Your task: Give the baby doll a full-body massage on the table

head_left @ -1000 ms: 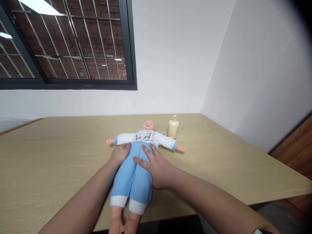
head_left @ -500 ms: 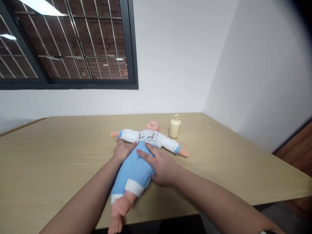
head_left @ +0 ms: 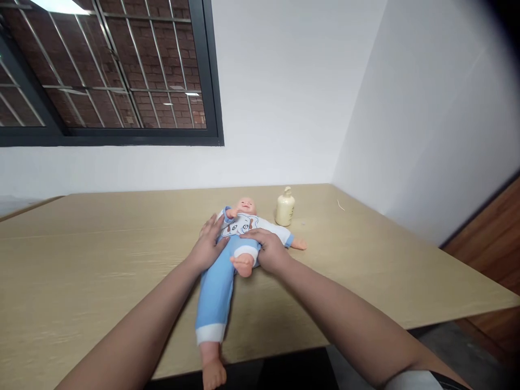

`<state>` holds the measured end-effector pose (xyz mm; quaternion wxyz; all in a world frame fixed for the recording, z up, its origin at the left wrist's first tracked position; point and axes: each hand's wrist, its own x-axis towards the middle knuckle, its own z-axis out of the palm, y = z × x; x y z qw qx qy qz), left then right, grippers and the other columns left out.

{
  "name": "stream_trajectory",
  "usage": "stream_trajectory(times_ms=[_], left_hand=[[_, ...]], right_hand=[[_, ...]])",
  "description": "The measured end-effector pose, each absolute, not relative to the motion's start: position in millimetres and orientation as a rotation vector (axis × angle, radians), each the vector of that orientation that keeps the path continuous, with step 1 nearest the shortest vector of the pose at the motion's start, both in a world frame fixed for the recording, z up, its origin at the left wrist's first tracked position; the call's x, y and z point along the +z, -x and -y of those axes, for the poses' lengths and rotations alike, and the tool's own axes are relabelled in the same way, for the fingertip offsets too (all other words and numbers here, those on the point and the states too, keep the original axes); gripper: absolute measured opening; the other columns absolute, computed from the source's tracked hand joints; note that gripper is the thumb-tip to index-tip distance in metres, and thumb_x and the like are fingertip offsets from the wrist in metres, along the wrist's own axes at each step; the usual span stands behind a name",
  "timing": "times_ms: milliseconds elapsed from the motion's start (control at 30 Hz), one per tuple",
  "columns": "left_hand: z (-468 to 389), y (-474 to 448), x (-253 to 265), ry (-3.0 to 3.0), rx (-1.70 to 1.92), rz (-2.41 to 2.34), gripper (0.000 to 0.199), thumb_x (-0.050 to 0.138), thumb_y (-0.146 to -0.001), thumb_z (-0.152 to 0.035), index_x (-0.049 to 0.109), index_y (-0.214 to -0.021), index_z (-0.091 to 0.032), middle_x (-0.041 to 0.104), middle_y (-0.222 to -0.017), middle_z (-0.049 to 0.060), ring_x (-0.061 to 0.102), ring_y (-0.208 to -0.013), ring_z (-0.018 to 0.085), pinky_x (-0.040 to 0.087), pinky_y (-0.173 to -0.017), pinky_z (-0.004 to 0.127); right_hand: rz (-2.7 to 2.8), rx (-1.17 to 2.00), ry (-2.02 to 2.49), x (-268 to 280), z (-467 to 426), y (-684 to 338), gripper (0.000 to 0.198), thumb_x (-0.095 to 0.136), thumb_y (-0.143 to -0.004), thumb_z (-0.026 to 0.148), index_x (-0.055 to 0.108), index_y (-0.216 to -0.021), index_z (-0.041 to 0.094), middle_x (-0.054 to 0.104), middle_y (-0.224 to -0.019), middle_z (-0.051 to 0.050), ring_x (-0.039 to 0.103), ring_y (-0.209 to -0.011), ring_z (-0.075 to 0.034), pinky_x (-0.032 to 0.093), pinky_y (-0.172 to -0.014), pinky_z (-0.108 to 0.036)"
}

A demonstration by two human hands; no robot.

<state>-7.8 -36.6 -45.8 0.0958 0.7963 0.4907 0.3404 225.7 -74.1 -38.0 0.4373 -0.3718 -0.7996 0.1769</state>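
Two bare hands on one doll; pump bottle [head_left: 285,210] taken as reference point. Listing left to right.

Barred window [head_left: 134,70]: in the wall behind, above and well to the left of the bottle.

Left hand [head_left: 207,246]: left of the bottle, on the doll's far flank. Fingers fairly straight, unclenched, laid along the upper arm and side; thumb over the trousers. Palm appears to rest rather than squeeze.

Doll [head_left: 215,295]: face up on the table [head_left: 101,271], head left of the bottle and near it, body running from there toward the near edge. The arm away from the bottle is bent up, its small hand near the chin; the other arm lies outstretched, in front of the bottle. One leg is straight, its foot at the near edge. The leg on the bottle's side is folded up, foot [head_left: 242,265] pointing back at the worker.

Right hand [head_left: 270,249]: in front of the bottle and slightly to its left, against the folded leg, fingers curved across its top. Underside hidden; cannot tell whether it grasps or merely presses.

String-like scrap [head_left: 340,205]: right of the bottle, well apart.

Handling note (judgement): step in hand looks like bending that leg toward the belly. Best done slowly, hip kept in line, pressure even, left palm steadying the trunk so the body does not roll. Right elbow should swing clear of the bottle.
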Motion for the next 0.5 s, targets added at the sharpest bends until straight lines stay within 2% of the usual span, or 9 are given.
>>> stream_trajectory(times_ms=[67,167,333,400,500], left_hand=[[36.7,7.6,-41.6,-2.412,0.989,-1.406,0.063,0.048,-0.092,-0.038,0.032,-0.151,-0.023,0.025,-0.161,0.008,0.017,-0.149,0.027,0.017,-0.12,0.048],[35.2,7.7,-35.6,-2.306,1.059,-1.368,0.066,0.057,-0.086,-0.035,0.035,-0.147,-0.021,0.036,-0.155,0.011,0.03,-0.144,0.028,0.025,-0.118,0.045],[22.1,7.8,-29.1,-1.676,1.282,-1.353,0.087,0.079,-0.066,-0.034,0.035,-0.14,-0.021,0.053,-0.138,0.016,0.06,-0.116,0.029,0.05,-0.096,0.042],[13.2,7.6,-26.2,-1.428,1.368,-1.392,0.083,0.083,-0.063,-0.038,0.041,-0.132,-0.019,0.062,-0.125,0.016,0.067,-0.103,0.028,0.054,-0.088,0.042],[-1.0,8.1,-22.3,-1.15,1.452,-1.39,0.073,0.084,-0.062,-0.045,0.051,-0.119,-0.015,0.07,-0.104,0.015,0.07,-0.091,0.029,0.056,-0.079,0.042]], right_hand=[[1.943,0.445,0.927,-41.9,73.2,-221.7,0.048,0.054,-0.071,0.004,0.072,-0.111,0.025,0.068,-0.116,-0.003,0.061,-0.11,-0.021,0.045,-0.103,-0.036],[1.941,0.38,0.922,-43.9,76.2,-218.9,0.055,0.051,-0.068,0.001,0.071,-0.112,0.026,0.068,-0.118,-0.003,0.057,-0.114,-0.022,0.042,-0.104,-0.039],[2.048,0.247,0.809,-42.4,88.6,-216.9,0.069,0.047,-0.064,0.001,0.063,-0.126,0.027,0.062,-0.127,-0.004,0.05,-0.123,-0.023,0.039,-0.109,-0.043],[2.15,0.202,0.764,-41.9,97.0,-213.8,0.072,0.049,-0.064,0.005,0.059,-0.131,0.028,0.057,-0.134,-0.005,0.043,-0.132,-0.026,0.034,-0.112,-0.047],[2.398,0.179,0.739,-41.8,110.7,-206.8,0.076,0.056,-0.062,0.014,0.054,-0.136,0.031,0.044,-0.148,-0.004,0.022,-0.145,-0.035,0.019,-0.116,-0.059]])
